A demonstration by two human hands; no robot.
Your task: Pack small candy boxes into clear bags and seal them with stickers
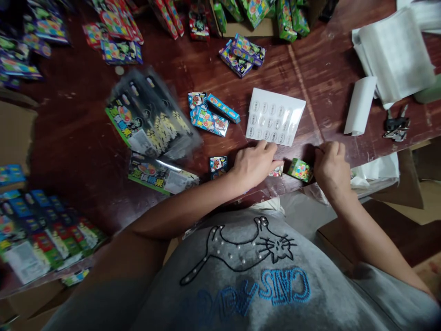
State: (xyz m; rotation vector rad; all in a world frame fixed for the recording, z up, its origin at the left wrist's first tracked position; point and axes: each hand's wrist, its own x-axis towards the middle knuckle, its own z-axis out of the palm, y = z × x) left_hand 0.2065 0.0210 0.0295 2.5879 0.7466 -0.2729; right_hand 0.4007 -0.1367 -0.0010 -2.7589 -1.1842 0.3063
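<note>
My left hand (254,166) lies over a row of small candy boxes at the table's near edge, its fingers curled and its thumb against a red-and-white box (277,169). What those fingers grip underneath is hidden. A dark blue box (218,166) shows left of the wrist. My right hand (332,168) is closed beside a green box (300,169); anything inside it is out of sight. Just beyond both hands is a white sheet of oval stickers (274,117). Several light blue boxes (210,120) lie loosely left of the sheet.
Printed clear plastic sleeves (155,119) are piled on the left. Purple boxes (243,55) and a carton of green boxes (257,11) lie farther back. At right are a curled white sheet (360,105), white papers (396,55) and keys (396,125). Filled packs (41,230) sit lower left.
</note>
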